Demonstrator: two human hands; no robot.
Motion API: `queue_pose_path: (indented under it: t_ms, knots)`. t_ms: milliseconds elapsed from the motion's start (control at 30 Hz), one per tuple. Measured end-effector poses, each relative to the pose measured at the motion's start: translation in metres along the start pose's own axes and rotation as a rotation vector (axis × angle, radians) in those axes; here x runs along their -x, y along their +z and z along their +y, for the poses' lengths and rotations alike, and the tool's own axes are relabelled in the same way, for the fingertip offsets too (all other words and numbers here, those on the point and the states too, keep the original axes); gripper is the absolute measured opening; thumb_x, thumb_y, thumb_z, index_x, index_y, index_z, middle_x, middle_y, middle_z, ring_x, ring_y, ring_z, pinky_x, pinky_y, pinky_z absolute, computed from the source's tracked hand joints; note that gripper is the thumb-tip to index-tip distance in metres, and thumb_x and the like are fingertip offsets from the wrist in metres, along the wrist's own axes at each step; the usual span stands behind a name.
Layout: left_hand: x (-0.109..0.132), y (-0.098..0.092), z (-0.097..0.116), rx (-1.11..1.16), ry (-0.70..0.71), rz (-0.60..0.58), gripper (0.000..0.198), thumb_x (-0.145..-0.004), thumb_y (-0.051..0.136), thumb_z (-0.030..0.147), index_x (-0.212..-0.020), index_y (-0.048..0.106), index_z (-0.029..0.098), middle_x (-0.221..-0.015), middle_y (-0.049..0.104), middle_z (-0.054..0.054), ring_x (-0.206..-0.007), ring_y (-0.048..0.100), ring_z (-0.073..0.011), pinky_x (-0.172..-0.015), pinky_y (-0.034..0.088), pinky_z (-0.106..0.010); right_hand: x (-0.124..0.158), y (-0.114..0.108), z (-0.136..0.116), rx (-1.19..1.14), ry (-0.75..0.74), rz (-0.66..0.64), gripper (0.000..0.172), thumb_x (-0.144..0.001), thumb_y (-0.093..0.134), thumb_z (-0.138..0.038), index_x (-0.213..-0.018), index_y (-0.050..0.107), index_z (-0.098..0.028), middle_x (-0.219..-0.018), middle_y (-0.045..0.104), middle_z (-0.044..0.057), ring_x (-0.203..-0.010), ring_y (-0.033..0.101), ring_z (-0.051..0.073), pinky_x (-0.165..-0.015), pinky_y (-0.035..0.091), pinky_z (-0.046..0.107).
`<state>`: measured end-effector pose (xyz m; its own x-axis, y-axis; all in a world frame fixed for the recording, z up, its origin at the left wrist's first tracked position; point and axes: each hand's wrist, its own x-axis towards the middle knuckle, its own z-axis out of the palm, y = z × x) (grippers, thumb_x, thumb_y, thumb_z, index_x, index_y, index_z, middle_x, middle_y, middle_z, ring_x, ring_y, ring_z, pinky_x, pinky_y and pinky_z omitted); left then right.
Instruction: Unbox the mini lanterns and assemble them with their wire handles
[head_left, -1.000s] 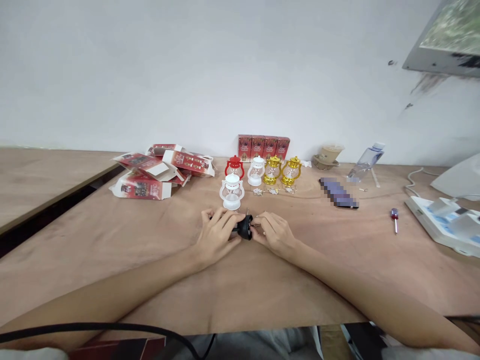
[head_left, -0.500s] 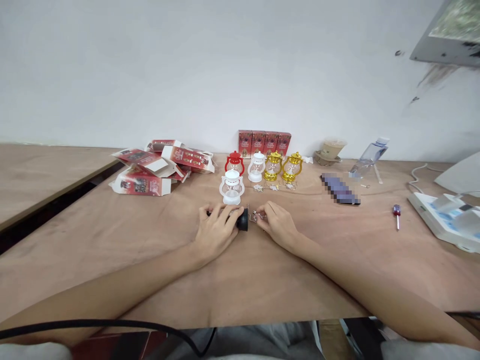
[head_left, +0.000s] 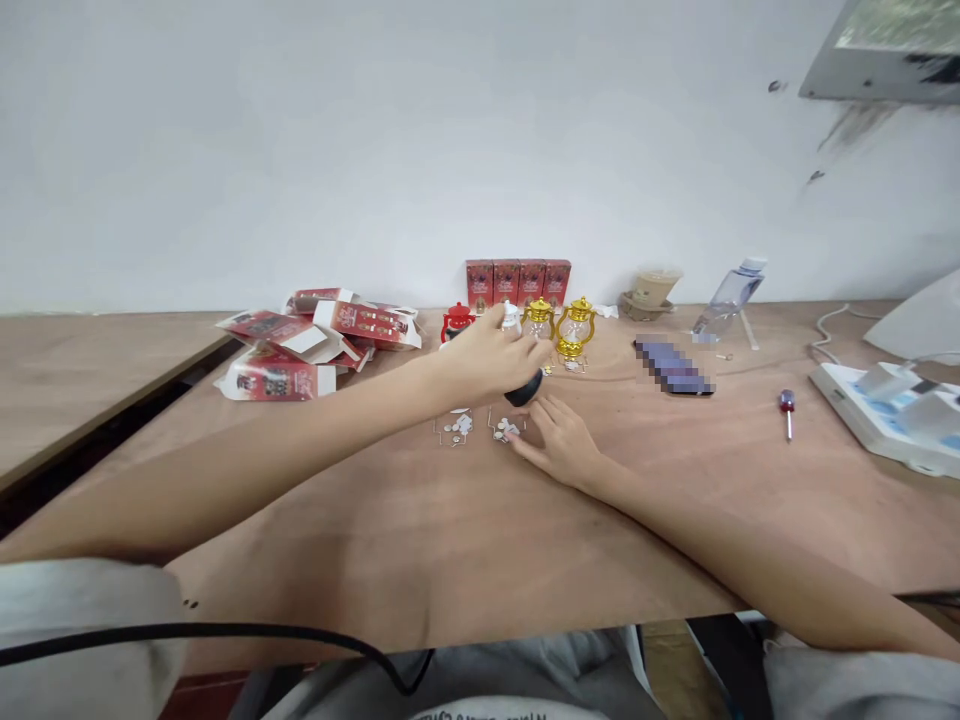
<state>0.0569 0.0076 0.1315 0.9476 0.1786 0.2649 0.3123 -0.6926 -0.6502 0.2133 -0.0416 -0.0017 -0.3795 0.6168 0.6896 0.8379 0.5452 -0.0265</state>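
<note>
My left hand is wrapped round a black lantern whose round base sticks out below the fingers, tilted above the table. The hand partly covers the row of small lanterns behind: a red lantern, a white lantern and two gold lanterns, of which the right gold lantern shows best. With its fingers stretched out, my right hand rests on the wood beside a cluster of wire and small metal pieces. Another such cluster lies to the left.
Red boxes stand against the wall, and opened cartons are heaped at left. Toward the right are a phone, a cup, a bottle, a screwdriver and a power strip.
My left hand has lifted the black lantern and carried it right and away from me, across the lantern row. My right hand's fingers have opened out, and small parts now lie beside it.
</note>
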Motion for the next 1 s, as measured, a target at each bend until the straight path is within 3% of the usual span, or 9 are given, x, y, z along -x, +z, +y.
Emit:
queue_pose_path:
  t_ms: [100, 233, 433, 633, 767, 867, 933, 1000]
  knots:
    - [-0.035, 0.011, 0.006, 0.006, 0.141, -0.072, 0.021, -0.080, 0.049, 0.003, -0.092, 0.063, 0.013, -0.083, 0.069, -0.009, -0.074, 0.062, -0.0205, -0.077, 0.032, -0.036, 0.010, -0.011, 0.000, -0.086, -0.041, -0.052, 0.018, -0.086, 0.054, -0.035, -0.086, 0.061, -0.018, -0.082, 0.065, 0.008, -0.076, 0.055, 0.021, -0.070, 0.044, 0.033]
    - [-0.057, 0.043, 0.017, -0.010, 0.214, -0.152, 0.021, -0.077, 0.053, 0.001, -0.081, 0.068, 0.015, -0.087, 0.072, -0.011, -0.075, 0.063, -0.0220, -0.077, 0.034, -0.038, 0.021, -0.018, 0.004, -0.173, -0.055, -0.165, 0.011, -0.085, 0.057, -0.027, -0.085, 0.064, -0.018, -0.081, 0.065, 0.007, -0.078, 0.055, 0.020, -0.071, 0.044, 0.033]
    - [-0.059, 0.069, 0.021, 0.070, 0.177, -0.232, 0.020, -0.069, 0.058, -0.001, -0.071, 0.070, 0.015, -0.090, 0.072, -0.011, -0.081, 0.062, -0.0239, -0.077, 0.036, -0.040, 0.021, -0.017, 0.008, -0.222, -0.070, -0.201, 0.015, -0.089, 0.052, -0.024, -0.084, 0.065, -0.018, -0.080, 0.065, 0.007, -0.078, 0.056, 0.018, -0.072, 0.044, 0.033]
    - [-0.054, 0.079, 0.025, 0.189, 0.132, -0.283, 0.025, -0.058, 0.061, -0.007, -0.049, 0.060, 0.015, -0.066, 0.070, -0.008, -0.077, 0.061, -0.0221, -0.079, 0.035, -0.040, 0.015, -0.013, 0.009, -0.247, -0.055, -0.130, 0.014, -0.088, 0.055, -0.029, -0.080, 0.062, -0.019, -0.076, 0.064, 0.004, -0.072, 0.055, 0.016, -0.068, 0.044, 0.031]
    - [-0.054, 0.065, 0.012, 0.236, 0.146, -0.217, 0.026, -0.064, 0.059, -0.007, -0.058, 0.063, 0.018, -0.081, 0.072, -0.003, -0.091, 0.061, -0.0181, -0.088, 0.036, -0.033, 0.006, -0.003, 0.013, -0.204, -0.050, -0.072, 0.014, -0.088, 0.055, -0.028, -0.080, 0.062, -0.020, -0.075, 0.064, 0.004, -0.072, 0.056, 0.017, -0.068, 0.045, 0.031]
    - [-0.042, 0.035, 0.007, 0.232, 0.134, -0.131, 0.028, -0.077, 0.051, -0.003, -0.086, 0.067, 0.018, -0.105, 0.069, -0.006, -0.107, 0.056, -0.0189, -0.096, 0.034, -0.034, -0.001, 0.004, 0.015, -0.165, -0.011, -0.056, 0.013, -0.087, 0.056, -0.027, -0.079, 0.064, -0.020, -0.077, 0.065, 0.005, -0.074, 0.057, 0.018, -0.068, 0.047, 0.032]
    - [-0.025, 0.013, 0.015, 0.204, 0.103, -0.001, 0.032, -0.086, 0.040, 0.001, -0.106, 0.062, 0.014, -0.122, 0.061, -0.011, -0.116, 0.050, -0.0230, -0.097, 0.033, -0.038, -0.005, 0.007, 0.014, -0.091, 0.003, -0.063, 0.013, -0.086, 0.056, -0.026, -0.079, 0.066, -0.021, -0.081, 0.067, 0.006, -0.078, 0.059, 0.020, -0.069, 0.049, 0.034]
    - [0.000, -0.003, 0.035, 0.277, 0.118, 0.117, 0.035, -0.091, 0.033, 0.006, -0.112, 0.059, 0.014, -0.122, 0.060, -0.011, -0.110, 0.054, -0.0228, -0.093, 0.037, -0.038, -0.005, 0.008, 0.013, 0.009, 0.003, -0.073, 0.014, -0.087, 0.054, -0.026, -0.081, 0.067, -0.022, -0.084, 0.067, 0.007, -0.080, 0.060, 0.022, -0.068, 0.050, 0.036]
